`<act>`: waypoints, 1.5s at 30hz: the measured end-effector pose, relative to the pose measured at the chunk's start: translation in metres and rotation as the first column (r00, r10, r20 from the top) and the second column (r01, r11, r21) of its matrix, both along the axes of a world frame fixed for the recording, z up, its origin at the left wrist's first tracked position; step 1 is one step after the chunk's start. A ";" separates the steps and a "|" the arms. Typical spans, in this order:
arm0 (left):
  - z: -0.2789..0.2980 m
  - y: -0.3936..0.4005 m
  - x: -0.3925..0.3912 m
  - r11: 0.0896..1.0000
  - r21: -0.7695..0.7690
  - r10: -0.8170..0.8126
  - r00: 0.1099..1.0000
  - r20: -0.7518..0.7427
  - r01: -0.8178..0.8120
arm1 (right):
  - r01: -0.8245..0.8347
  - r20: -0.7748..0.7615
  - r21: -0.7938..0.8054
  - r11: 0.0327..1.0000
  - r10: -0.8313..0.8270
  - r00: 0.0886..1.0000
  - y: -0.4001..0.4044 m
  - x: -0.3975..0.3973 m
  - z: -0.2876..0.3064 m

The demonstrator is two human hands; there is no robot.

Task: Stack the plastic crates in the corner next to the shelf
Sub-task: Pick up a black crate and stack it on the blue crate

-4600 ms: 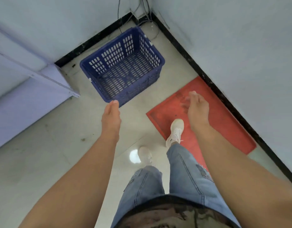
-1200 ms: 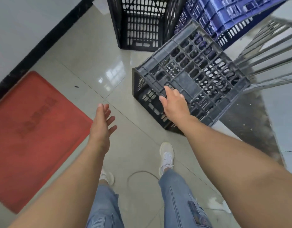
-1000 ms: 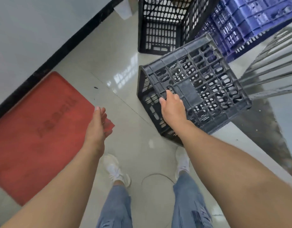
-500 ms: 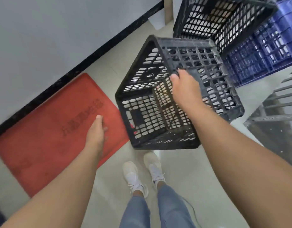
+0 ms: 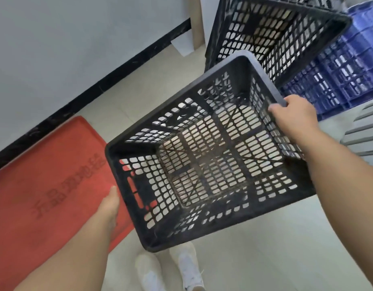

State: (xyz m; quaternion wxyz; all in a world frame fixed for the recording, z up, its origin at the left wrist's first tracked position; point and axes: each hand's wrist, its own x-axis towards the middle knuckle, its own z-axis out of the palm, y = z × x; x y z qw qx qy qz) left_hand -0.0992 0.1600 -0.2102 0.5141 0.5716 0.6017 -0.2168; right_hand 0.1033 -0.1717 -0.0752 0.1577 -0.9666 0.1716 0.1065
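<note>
Right hand grips the rim of the black crate, now turned mouth-up off the floor; left hand, fingers straight, beside its wall.

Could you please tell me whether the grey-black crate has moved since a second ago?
Yes. The crate, gripped by the right hand, has been lifted and turned open side up, toward the red mat, now overlapping its edge.

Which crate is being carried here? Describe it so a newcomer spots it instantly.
Start at the red mat by the wall. Just right of it, the black crate is tilted open toward the camera, right hand gripping its rim. Unlike the other black crate and blue crate behind, it is lifted.
</note>
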 end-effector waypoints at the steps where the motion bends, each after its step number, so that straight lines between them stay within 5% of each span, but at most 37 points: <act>1: -0.006 -0.007 -0.001 0.996 -0.064 0.054 0.999 -0.007 -0.054 | -0.006 -0.014 -0.017 1.000 0.006 1.000 -0.005 0.001 -0.005; 6: -0.015 -0.014 -0.007 0.966 -0.221 0.150 0.988 0.046 -0.137 | -0.037 -0.003 -0.065 0.997 0.037 0.999 -0.021 0.000 -0.019; 17: 0.040 0.074 -0.074 0.976 -0.079 0.215 0.967 0.136 -0.205 | 0.043 -0.146 0.235 0.971 -0.008 0.989 0.023 -0.049 -0.059; 29: 0.053 0.250 -0.211 0.877 -0.038 0.476 0.854 0.208 -0.479 | 0.034 -0.168 0.609 0.792 0.088 0.982 0.239 -0.119 -0.083; 38: 0.003 0.384 -0.298 0.799 0.019 0.581 0.781 0.230 -0.600 | -0.061 -0.195 0.681 0.730 0.261 0.946 0.409 -0.147 -0.140; 45: -0.054 0.422 -0.318 0.806 0.135 0.542 0.811 0.220 -0.576 | -0.148 -0.239 0.634 0.759 0.375 0.896 0.466 -0.157 -0.180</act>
